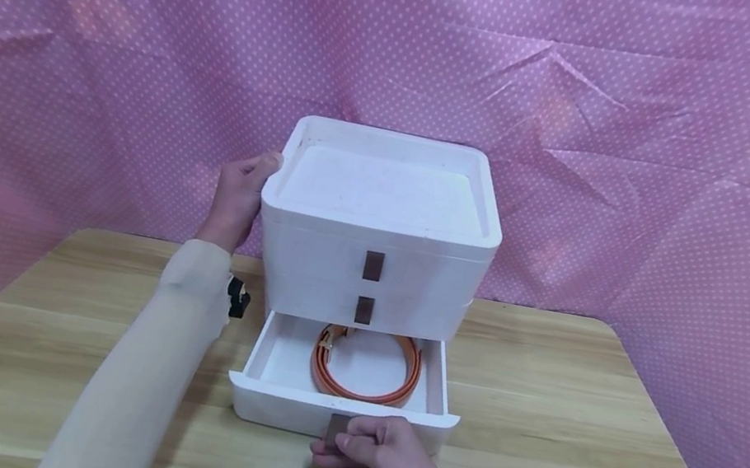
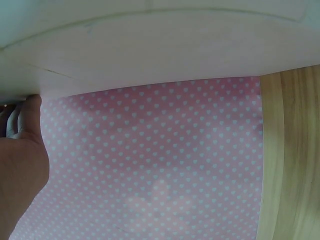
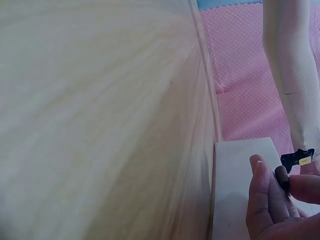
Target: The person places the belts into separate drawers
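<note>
A white drawer unit (image 1: 385,194) stands on the table, with a shallow rimmed top. My left hand (image 1: 240,189) rests against its upper left side, near the top rim; some of its fingers are hidden. The bottom drawer (image 1: 276,409) is pulled out towards me. Inside lies a coiled orange-brown belt (image 1: 414,371) with a gold-coloured buckle. At the drawer's front, my right hand (image 1: 391,459) pinches the brown pull tab (image 1: 336,426) between thumb and fingers. In the right wrist view, the dark tab (image 3: 281,176) shows between the thumb and fingers.
Two upper drawers with brown tabs (image 1: 373,265) are closed. The wooden table (image 1: 536,430) extends on both sides of the unit and in front. A pink dotted cloth (image 1: 409,39) hangs behind and at the sides. A black device (image 1: 238,298) sits at the left wrist.
</note>
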A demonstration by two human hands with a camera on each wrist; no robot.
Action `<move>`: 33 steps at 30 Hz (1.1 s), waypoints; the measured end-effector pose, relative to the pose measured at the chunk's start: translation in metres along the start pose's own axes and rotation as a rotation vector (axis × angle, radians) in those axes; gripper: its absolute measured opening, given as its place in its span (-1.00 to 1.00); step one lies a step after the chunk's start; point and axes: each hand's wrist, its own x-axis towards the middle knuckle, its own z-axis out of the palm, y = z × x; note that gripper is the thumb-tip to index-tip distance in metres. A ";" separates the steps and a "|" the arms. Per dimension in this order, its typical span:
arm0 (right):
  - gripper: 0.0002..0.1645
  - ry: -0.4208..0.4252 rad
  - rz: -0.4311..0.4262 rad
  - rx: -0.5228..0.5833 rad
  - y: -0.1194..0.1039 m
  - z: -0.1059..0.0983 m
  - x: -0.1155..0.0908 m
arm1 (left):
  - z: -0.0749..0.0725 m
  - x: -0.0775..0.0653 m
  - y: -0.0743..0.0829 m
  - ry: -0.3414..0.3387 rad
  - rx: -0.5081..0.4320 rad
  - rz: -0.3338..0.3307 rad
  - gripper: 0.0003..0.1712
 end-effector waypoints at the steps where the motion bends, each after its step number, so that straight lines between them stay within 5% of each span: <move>1: -0.71 0.001 0.001 0.000 0.000 0.000 0.000 | 0.000 0.000 0.000 0.000 -0.003 -0.001 -0.56; 33: -0.76 0.007 -0.022 -0.022 -0.002 -0.002 0.000 | -0.001 -0.001 0.003 -0.003 -0.046 0.008 -0.61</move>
